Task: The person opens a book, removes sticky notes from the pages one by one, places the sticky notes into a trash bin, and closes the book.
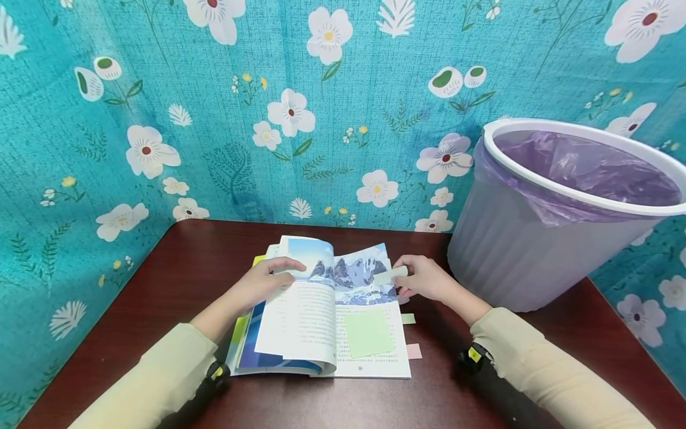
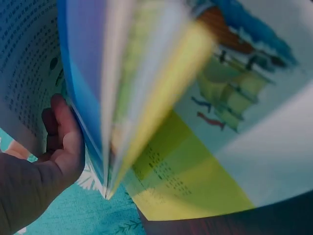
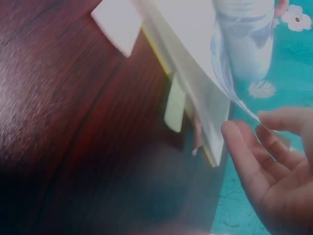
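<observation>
An open book (image 1: pixel 370 368) with a snowy mountain picture lies on the dark table. My left hand (image 1: pixel 262 283) holds its raised left pages, thumb on one side and fingers behind them; the fingers (image 2: pixel 63 117) show in the left wrist view. At the book's upper right edge, my right hand (image 1: pixel 426 277) pinches a pale green sticky note (image 1: pixel 390 275) that lies across the picture. That page's corner is lifted, as the right wrist view shows. A larger light green sticky note (image 1: pixel 368 333) is stuck on the text below.
Green (image 1: pixel 408 319) and pink (image 1: pixel 414 351) tabs stick out from the book's right side. A grey bin (image 1: pixel 509 238) with a purple liner stands at the right, near my right hand. Flowered turquoise cloth (image 1: pixel 332 119) hangs behind the table (image 1: pixel 429 399).
</observation>
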The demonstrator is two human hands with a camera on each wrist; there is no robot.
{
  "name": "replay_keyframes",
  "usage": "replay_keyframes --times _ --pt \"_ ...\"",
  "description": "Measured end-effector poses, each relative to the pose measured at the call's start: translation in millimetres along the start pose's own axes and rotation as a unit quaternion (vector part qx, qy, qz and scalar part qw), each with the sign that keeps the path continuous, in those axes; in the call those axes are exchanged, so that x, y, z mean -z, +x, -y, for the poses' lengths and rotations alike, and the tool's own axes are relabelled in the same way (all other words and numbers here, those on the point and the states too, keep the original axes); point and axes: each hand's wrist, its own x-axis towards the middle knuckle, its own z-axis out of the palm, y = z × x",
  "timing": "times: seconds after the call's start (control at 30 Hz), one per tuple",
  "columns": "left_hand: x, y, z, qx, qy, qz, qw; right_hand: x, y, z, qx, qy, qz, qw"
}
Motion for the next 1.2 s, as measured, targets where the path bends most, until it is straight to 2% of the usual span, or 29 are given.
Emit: replay_keyframes --times 0.1,0.23,0.4,0.57,0.97,1.2 --pt "1.8 0.2 2.5 0.002 0.033 -0.019 0.9993 -2 2 -7 0.001 -0.064 -0.007 0.998" --pt "4.0 -0.9 3.1 0.007 0.076 -0.025 0.9967 -3 3 -15 0.005 -0.135 -0.012 0.991" --pt "4.3 -1.4 2.1 0.015 0.115 -0.023 0.9929 -4 4 -21 0.011 -0.159 -0.012 0.987" --pt "5.7 -2.3 3.4 0.003 0.173 -0.048 0.9837 -4 5 -21 0.013 -0.169 -0.01 0.985" --pt "9.9 -5.2 11.0 0.017 0.175 -0.058 0.9827 -7 6 -20 0.033 -0.21 -0.016 0.977" --pt "9.1 -6.6 12.8 0.008 0.179 -0.06 0.9819 -11 5 -16 0.046 -0.246 -0.022 0.968"
